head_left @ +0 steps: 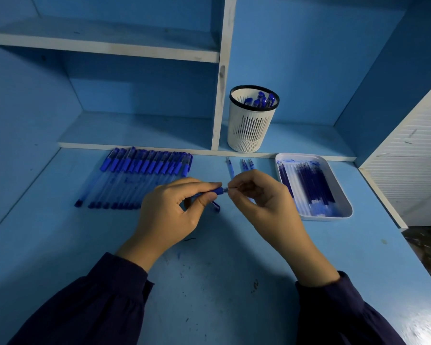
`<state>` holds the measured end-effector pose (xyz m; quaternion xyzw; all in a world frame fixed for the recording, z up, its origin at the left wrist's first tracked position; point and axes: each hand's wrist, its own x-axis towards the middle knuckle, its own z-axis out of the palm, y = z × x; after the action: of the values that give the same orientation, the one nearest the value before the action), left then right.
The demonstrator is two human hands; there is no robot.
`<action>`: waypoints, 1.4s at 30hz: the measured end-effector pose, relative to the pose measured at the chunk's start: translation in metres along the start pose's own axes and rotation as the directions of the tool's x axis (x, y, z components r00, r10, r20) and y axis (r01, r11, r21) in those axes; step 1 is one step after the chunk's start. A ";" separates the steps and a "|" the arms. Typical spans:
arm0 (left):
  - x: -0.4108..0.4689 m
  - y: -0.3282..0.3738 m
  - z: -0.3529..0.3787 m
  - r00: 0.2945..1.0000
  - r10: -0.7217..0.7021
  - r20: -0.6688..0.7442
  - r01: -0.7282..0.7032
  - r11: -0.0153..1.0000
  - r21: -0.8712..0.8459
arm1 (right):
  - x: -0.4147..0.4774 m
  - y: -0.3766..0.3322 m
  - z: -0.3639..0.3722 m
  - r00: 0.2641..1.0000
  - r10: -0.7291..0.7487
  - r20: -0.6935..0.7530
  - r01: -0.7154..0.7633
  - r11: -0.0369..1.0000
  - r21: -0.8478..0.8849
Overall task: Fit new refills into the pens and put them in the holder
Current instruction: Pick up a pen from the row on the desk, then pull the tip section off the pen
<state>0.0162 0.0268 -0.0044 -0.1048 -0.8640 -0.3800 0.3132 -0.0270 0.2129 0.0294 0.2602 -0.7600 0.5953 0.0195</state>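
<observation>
Two hands meet over a blue counter. The left hand curls fingers and thumb round a blue pen, held level and pointing at the right hand. The right hand pinches a thin refill between thumb and forefinger at the pen's front end. How far the refill sits inside cannot be told.

Just below the left fingertips, a small blue piece, perhaps a cap, lies on the counter. Beyond the left hand, a row of pens lies side by side. Beyond the right hand lie a few loose refills. To the right of the right hand, a white tray carries many more. Farther beyond, on a low shelf, a white slotted holder stands with several pens inside.

The refill is probably light, slim and easily bent, with an inky tip. It is best pinched close to the pen and fed in straight, while the stiffer barrel is gripped firmly.
</observation>
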 end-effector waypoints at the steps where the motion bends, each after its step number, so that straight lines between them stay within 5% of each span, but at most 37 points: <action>1: 0.000 0.000 0.000 1.000 0.001 -0.001 -0.001 1.000 -0.003 | 0.000 -0.001 0.000 1.000 0.018 0.005 -0.019 0.999 0.044; 6: 0.000 0.000 0.000 1.000 0.001 -0.002 -0.001 1.000 -0.008 | -0.001 -0.003 0.000 0.994 0.110 0.006 -0.110 0.994 -0.012; 11: 0.000 -0.001 0.000 1.000 -0.001 -0.003 0.001 1.000 -0.010 | 0.000 -0.010 -0.004 0.973 0.222 0.056 -0.229 0.952 0.203; 15: 0.000 -0.001 0.000 1.000 0.006 -0.003 -0.006 1.000 0.006 | 0.000 -0.011 -0.005 0.978 0.202 0.047 -0.206 0.973 0.103; 18: 0.000 -0.002 0.000 1.000 -0.005 -0.016 0.005 1.000 0.003 | 0.001 -0.010 -0.009 0.978 0.205 0.044 -0.209 0.960 0.184; 24: 0.001 0.000 -0.003 0.994 -0.049 -0.099 0.052 0.998 0.032 | 0.003 -0.007 -0.013 0.951 0.294 -0.091 -0.248 0.908 0.339; 30: 0.001 -0.002 -0.004 0.988 -0.077 -0.133 0.082 0.996 0.036 | -0.005 0.006 -0.001 0.974 0.225 0.004 -0.225 0.973 -0.054; 34: 0.001 -0.001 -0.004 0.991 -0.055 -0.122 0.064 0.996 0.069 | -0.011 0.012 0.008 0.973 0.178 0.148 -0.115 0.926 -0.359; 42: 0.001 -0.002 -0.003 0.994 -0.030 -0.103 0.038 0.996 0.083 | -0.013 0.015 0.014 0.962 0.138 0.236 -0.001 0.865 -0.502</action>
<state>0.0162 0.0236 -0.0038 -0.0571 -0.8640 -0.3529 0.3545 -0.0182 0.2074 0.0076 0.2955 -0.8922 0.3396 -0.0373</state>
